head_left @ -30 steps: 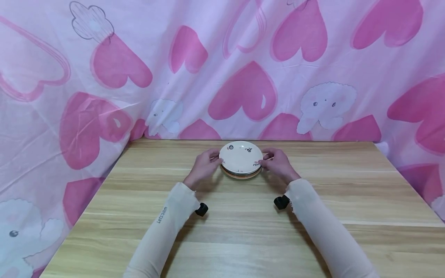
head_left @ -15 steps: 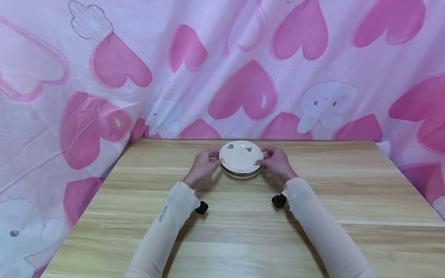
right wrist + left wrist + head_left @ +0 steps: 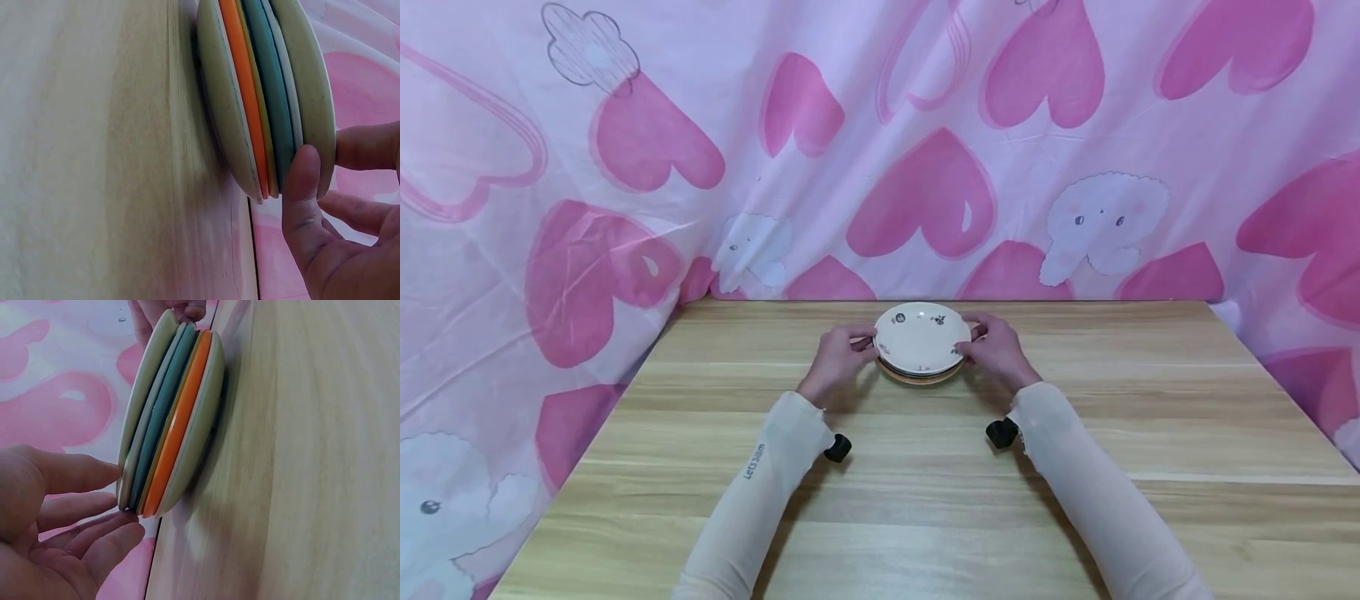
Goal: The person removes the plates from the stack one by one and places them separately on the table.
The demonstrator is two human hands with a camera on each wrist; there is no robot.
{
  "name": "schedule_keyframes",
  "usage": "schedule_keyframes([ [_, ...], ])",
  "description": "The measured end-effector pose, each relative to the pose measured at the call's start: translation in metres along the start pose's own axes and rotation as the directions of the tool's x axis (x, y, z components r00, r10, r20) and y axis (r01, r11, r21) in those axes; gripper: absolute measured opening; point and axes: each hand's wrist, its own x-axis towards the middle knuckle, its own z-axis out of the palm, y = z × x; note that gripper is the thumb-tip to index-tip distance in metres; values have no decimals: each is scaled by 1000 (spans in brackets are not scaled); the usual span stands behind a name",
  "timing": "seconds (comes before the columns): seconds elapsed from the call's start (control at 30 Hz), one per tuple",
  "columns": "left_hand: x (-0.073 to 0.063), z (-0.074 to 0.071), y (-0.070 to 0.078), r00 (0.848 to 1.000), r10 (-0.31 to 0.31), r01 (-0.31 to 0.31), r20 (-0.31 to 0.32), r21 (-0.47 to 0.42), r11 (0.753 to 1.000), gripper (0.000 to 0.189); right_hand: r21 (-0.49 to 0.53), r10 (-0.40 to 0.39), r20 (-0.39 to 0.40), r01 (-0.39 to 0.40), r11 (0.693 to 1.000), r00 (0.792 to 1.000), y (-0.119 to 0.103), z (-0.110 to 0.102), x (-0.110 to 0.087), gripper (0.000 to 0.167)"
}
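Observation:
A round white plate (image 3: 922,337) with small dark and red prints near its rim tops a stack near the table's far edge. Beneath it in the left wrist view lie several plates, among them a teal plate (image 3: 164,406), an orange plate (image 3: 181,425) and a cream bottom plate (image 3: 203,419). My left hand (image 3: 838,358) holds the top plate's left rim, its fingertips (image 3: 103,477) touching the edge. Opposite, my right hand (image 3: 997,352) pinches the top plate's right rim, thumb (image 3: 303,172) against its side. How far the fingertips reach under it is partly hidden.
The stack rests on a wooden table (image 3: 910,500). Behind and to the left hangs a pink cloth (image 3: 925,100) printed with hearts and white animals. A black wrist device (image 3: 838,448) shows by the left cuff and another black device (image 3: 1002,433) by the right.
The top plate has shifted very slightly to the right over the stack and looks a little larger. Both hands keep their hold and have moved only slightly.

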Motion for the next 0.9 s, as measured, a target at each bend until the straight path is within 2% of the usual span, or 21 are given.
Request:
schedule_keyframes([
  [0.23, 0, 3, 2, 1000, -13, 14, -15, 55, 998, 38, -6, -24, -4, 24, 1000, 1000, 1, -1, -3, 56],
  [0.47, 0, 4, 5, 999, -4, 8, -41, 118, 993, 40, 77, 47, 12, -48, 996, 999, -2, -8, -7, 55],
  [0.6, 0, 5, 6, 998, 19, -10, -54, 154, 988, 40, 95, 46, 12, -47, 994, 999, 0, -13, -9, 55],
  [0.9, -2, 5, 6, 998, 15, -7, -61, 133, 991, 40, 104, 21, -12, -19, 994, 1000, 9, -31, -15, 50],
])
